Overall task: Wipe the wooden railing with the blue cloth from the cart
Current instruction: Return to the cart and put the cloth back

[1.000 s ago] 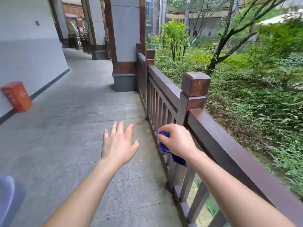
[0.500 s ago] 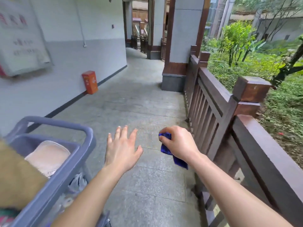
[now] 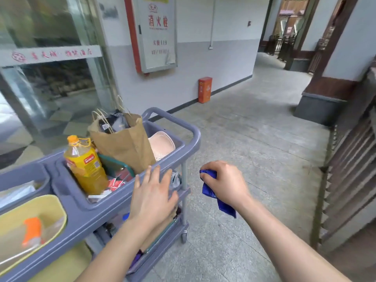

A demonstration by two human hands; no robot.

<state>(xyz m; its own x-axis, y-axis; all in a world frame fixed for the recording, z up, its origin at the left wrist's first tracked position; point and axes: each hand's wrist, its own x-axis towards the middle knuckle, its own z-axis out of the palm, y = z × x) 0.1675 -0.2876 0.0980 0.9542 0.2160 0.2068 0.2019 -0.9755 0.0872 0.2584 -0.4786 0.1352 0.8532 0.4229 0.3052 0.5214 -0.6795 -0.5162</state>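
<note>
My right hand (image 3: 226, 183) is closed around the crumpled blue cloth (image 3: 211, 192), whose loose end hangs below my wrist over the stone floor. My left hand (image 3: 152, 195) hovers flat with fingers spread over the near rim of the grey-blue cart (image 3: 81, 216), which fills the lower left. The dark wooden railing (image 3: 352, 159) runs along the right edge, blurred, about an arm's length to the right of the cloth.
The cart's top tray holds a yellow oil bottle (image 3: 85, 163), a brown paper bag (image 3: 124, 143) and a pale bowl (image 3: 162, 145); a yellow bin (image 3: 50, 208) hangs at its left. An orange box (image 3: 205, 89) stands by the wall. A pillar base (image 3: 321, 108) sits far right.
The view has swung left, away from the railing and garden toward the cart and wall. Both hands keep their pose; the right still grips the cloth, the left now sits over the cart.
</note>
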